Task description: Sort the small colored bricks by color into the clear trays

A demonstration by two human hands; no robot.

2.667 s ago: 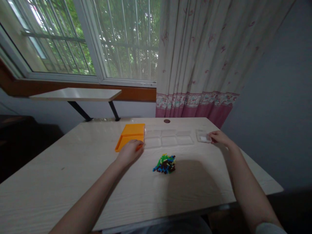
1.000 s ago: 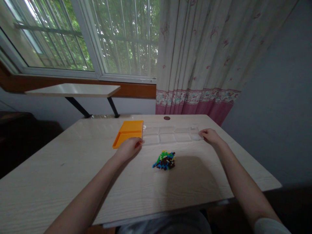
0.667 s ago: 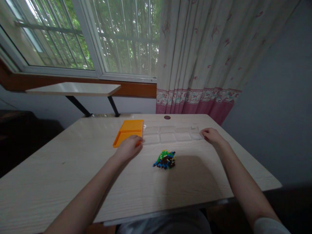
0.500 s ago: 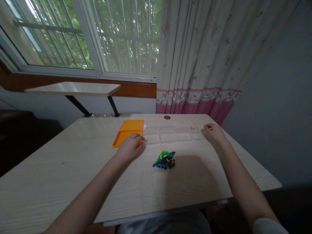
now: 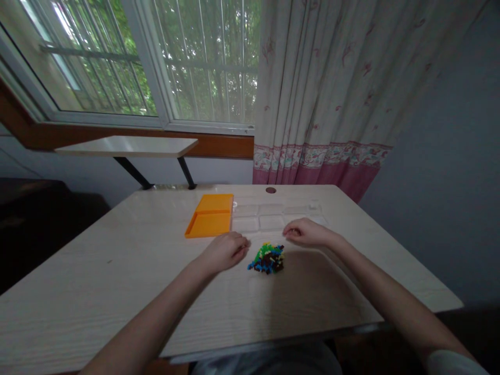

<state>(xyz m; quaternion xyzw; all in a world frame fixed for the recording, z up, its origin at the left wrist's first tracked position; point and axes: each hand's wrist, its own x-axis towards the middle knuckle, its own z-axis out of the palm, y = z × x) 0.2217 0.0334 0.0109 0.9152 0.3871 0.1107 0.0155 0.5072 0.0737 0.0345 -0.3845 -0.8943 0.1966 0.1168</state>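
Note:
A small heap of tiny green, blue, yellow and dark brown plastic pieces (image 5: 269,259) lies on the table in front of me. My left hand (image 5: 228,251) is just left of the heap, its fingers loosely bent and apart, with nothing visible in them. On the heap's upper right is my right hand (image 5: 307,232), fingers bent with a small gap at the thumb; no piece shows there. Behind the hands lies a clear compartment tray (image 5: 271,223), its near right part covered by my right hand. An orange open case (image 5: 209,225) adjoins the tray's left end.
The pale wooden table (image 5: 117,297) carries a raised shelf (image 5: 148,146) on black legs at the back left. A round dark cable hole (image 5: 271,190) sits near the far edge. A window and a floral curtain (image 5: 304,104) are behind the table.
My right hand has moved left from the clear tray's right end to near the heap. My left hand has come off the orange case, nearer to me and the heap.

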